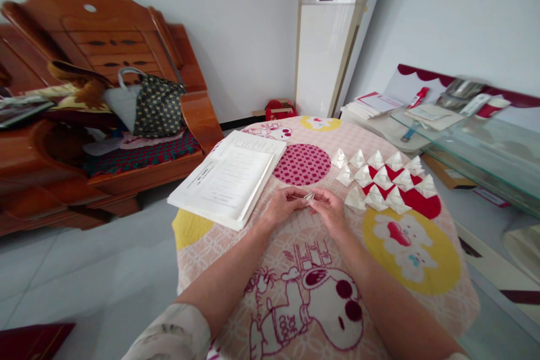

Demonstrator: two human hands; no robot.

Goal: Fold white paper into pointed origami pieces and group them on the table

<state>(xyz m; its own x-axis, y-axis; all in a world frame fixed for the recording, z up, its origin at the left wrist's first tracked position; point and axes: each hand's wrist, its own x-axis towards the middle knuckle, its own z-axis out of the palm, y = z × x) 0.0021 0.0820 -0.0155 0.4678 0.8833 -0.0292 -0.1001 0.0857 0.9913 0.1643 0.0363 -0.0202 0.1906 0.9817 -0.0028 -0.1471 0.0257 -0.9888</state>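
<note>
While near-closed L hand [282,206] & R hand [329,208] pinch it, folded paper [309,197] sits btwn them

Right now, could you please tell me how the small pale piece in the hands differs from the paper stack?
The small pale piece is held up between the left hand and right hand, while the paper stack lies flat on the tablecloth. The small pale piece is tiny and partly covered; the paper stack is far broader and plainly visible. Both look whitish.
</note>
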